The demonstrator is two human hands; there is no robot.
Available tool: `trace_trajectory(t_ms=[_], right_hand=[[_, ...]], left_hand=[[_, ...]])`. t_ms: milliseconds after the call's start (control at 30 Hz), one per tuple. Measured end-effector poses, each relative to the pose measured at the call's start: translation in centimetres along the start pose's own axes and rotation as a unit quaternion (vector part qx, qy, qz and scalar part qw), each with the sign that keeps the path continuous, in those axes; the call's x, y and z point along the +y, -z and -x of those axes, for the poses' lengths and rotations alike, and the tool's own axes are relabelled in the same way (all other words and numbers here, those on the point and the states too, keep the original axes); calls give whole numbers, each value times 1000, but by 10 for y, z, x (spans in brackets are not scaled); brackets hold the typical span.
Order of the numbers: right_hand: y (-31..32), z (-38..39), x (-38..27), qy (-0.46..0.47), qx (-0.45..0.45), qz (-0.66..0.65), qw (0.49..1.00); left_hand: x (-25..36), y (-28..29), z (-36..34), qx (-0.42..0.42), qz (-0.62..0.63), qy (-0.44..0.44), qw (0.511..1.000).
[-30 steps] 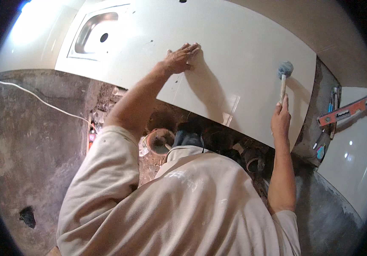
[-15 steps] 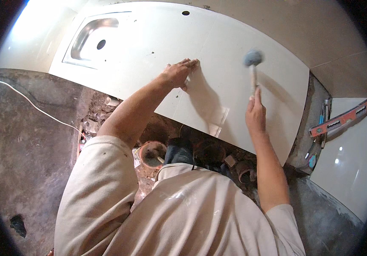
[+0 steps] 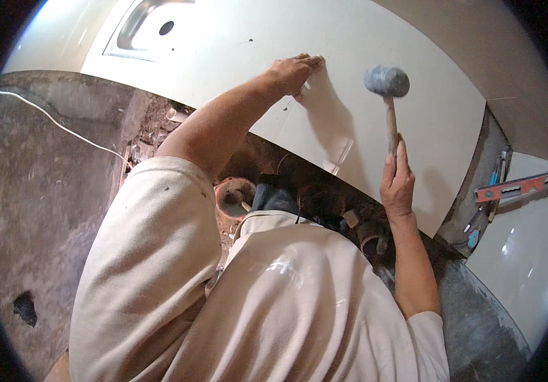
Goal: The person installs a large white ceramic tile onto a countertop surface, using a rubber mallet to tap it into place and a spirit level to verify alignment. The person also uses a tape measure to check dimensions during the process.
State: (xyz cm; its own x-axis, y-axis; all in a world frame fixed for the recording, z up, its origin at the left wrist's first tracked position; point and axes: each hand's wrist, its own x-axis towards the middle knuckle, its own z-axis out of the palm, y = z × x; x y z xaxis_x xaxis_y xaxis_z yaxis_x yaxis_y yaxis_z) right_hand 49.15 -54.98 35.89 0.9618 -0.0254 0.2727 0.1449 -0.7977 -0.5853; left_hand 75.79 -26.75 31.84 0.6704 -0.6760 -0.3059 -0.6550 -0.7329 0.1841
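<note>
My right hand is closed around the wooden handle of a rubber mallet. The grey mallet head hangs over the right part of a white tiled countertop; whether it touches the surface I cannot tell. My left hand rests on the countertop to the left of the mallet, by a joint between tiles. Its fingers are stretched out and nothing shows in them. A shadow from the left arm falls across the tiles toward the front edge.
A steel sink is set in the counter at far left. Below the front edge stand an orange-rimmed bucket and rubble. At right, a red spirit level lies over a white tile. A white cable crosses the floor at left.
The mallet head has tilted, now showing its long side, and my right hand appears lower in view. The whole view has shifted, with the sink higher up. My left hand still rests on the tiles.
</note>
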Motion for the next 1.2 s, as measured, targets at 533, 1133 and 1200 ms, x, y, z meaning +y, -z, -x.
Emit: trace_trajectory(t_ms=[533, 1133, 1200], right_hand=[[-7, -21, -5, -193, -138, -32, 971], [-38, -165, 71, -160, 54, 57, 984], [-28, -179, 52, -121, 45, 9, 992]], left_hand=[[-15, 22, -45, -2, -35, -11, 999], [-17, 44, -104, -13, -20, -34, 999], [-21, 41, -97, -22, -26, -13, 999]])
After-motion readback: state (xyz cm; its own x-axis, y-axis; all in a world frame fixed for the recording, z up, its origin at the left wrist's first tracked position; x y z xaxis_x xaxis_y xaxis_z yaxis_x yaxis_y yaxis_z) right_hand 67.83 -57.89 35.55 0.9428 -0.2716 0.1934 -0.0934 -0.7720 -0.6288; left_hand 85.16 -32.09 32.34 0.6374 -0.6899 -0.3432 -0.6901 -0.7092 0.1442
